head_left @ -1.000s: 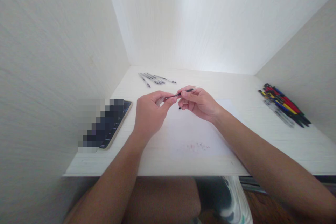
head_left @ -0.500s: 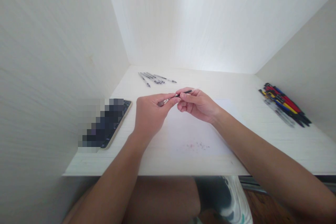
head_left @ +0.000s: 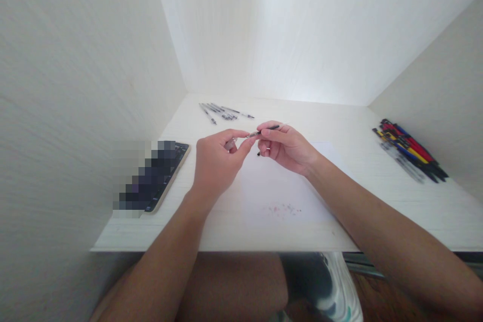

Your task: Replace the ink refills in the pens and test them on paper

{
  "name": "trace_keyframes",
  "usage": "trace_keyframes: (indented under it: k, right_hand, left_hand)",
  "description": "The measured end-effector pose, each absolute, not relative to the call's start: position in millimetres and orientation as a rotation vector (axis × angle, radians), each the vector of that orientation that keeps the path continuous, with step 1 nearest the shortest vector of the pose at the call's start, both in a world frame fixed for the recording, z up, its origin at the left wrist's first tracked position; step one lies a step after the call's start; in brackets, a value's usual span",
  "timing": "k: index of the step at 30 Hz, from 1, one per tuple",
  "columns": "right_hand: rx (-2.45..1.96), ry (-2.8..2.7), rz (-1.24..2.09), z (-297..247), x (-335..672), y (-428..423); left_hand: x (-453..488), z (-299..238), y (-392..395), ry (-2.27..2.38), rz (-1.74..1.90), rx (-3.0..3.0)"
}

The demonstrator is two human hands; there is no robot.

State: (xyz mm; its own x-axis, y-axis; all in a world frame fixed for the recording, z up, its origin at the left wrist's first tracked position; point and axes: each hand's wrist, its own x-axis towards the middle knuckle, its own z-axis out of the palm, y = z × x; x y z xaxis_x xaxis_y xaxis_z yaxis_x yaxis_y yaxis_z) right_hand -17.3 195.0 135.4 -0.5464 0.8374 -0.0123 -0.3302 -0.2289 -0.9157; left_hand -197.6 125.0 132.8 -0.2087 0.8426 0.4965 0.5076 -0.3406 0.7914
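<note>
Both my hands meet above a white sheet of paper on the desk. My right hand pinches a thin dark pen refill between thumb and forefinger; a small dark piece pokes out below its curled fingers. My left hand pinches the refill's left, metal-tipped end, and a small clear part shows inside its curled fingers. The two hands nearly touch at the fingertips.
A phone lies at the left of the white desk. Several thin refills lie at the back left. Several coloured pens are piled at the right by the side wall. Faint ink marks dot the paper.
My hands have drawn close again at the refill's tip after being slightly apart. A small dark piece shows again under my right fingers.
</note>
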Motion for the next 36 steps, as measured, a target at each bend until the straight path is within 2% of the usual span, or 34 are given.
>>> trace_keyframes:
  k: [36]
  right_hand:
    - [-0.746, -1.288, 1.826, 129.3, -13.1, 197.6]
  left_hand:
    - [-196.7, 137.7, 122.5, 1.528, 1.54, 1.743]
